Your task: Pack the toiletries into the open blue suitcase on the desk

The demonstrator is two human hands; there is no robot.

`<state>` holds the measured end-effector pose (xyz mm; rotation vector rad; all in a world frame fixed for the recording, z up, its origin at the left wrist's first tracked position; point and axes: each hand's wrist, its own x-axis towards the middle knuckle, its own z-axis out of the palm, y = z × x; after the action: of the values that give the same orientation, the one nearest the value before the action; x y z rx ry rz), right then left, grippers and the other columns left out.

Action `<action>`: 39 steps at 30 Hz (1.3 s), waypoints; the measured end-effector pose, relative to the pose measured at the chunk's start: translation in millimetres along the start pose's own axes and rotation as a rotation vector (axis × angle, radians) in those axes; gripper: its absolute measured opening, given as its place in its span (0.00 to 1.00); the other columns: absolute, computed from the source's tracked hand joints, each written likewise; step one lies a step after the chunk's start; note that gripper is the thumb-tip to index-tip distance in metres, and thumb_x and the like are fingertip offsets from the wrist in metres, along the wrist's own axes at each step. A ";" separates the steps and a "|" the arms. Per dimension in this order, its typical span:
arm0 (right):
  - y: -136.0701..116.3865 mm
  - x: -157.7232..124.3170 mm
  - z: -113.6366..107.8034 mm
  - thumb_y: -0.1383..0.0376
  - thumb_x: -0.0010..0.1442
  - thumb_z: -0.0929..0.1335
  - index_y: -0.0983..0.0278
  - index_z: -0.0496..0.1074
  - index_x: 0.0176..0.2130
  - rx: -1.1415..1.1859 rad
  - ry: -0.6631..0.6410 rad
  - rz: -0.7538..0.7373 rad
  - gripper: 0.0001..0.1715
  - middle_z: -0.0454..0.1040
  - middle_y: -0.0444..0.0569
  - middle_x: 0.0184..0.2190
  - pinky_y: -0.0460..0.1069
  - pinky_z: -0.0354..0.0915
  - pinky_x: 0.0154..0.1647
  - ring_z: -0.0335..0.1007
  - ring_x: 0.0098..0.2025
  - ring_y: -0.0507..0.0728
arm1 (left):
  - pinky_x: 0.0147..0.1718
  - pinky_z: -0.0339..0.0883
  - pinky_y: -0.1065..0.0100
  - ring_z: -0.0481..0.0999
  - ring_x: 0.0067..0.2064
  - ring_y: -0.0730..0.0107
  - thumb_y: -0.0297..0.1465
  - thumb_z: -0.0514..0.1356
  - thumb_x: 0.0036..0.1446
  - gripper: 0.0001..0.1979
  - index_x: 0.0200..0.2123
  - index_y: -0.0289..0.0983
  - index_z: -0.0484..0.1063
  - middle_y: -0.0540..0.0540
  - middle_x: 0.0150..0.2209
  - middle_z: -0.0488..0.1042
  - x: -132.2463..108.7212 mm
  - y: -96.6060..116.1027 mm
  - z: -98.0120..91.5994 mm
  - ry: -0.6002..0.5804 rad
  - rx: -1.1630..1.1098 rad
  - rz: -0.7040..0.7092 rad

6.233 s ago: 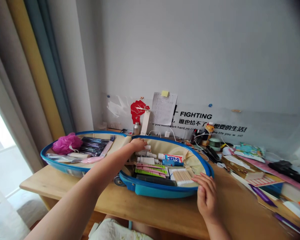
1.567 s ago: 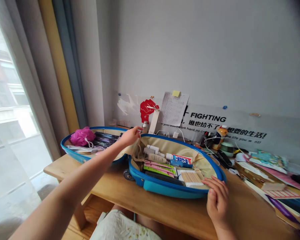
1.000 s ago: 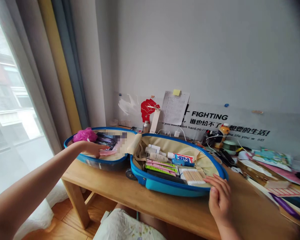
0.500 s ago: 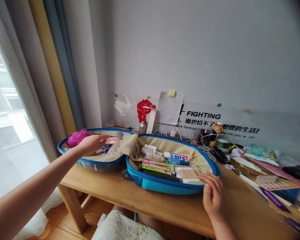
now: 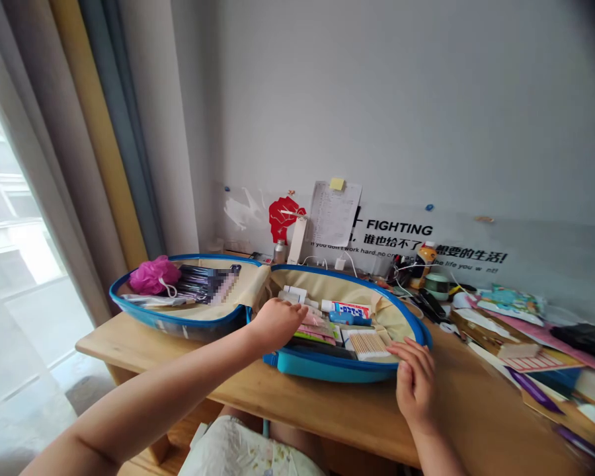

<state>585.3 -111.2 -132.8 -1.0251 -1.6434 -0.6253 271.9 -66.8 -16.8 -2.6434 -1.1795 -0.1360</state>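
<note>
An open blue suitcase lies in two halves on the table. My left hand is over the left side of its right half, fingers closed on a pale pink item whose kind I cannot make out. Below that item are pink and green packets. My right hand, fingers stretched out, touches the right half's near right rim, beside a pack of cotton swabs. A toothpaste tube, a blue tube and white tubes lie farther back.
The left half holds a purple bath puff and dark slim items, partly pixelated. Wooden table carries clutter on the right: a bottle, a green jar, a colourful packet and a purple strip.
My left hand has moved right, from above the left half to the right half, carrying the pale pink item. My right hand has stayed at the rim.
</note>
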 end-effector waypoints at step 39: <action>3.3 1.2 0.2 0.64 0.67 0.57 0.61 0.73 0.41 0.000 0.004 -0.051 0.17 0.77 0.51 0.37 0.60 0.62 0.53 0.72 0.49 0.62 | 0.58 0.64 0.55 0.68 0.62 0.53 0.32 0.52 0.63 0.27 0.65 0.41 0.59 0.36 0.64 0.63 -16.3 -155.5 -1.2 0.192 -0.222 -0.599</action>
<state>587.9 -109.0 -132.0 -0.9840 -1.6705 -0.6600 145.5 21.3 9.8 -2.2841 -1.9340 -0.6409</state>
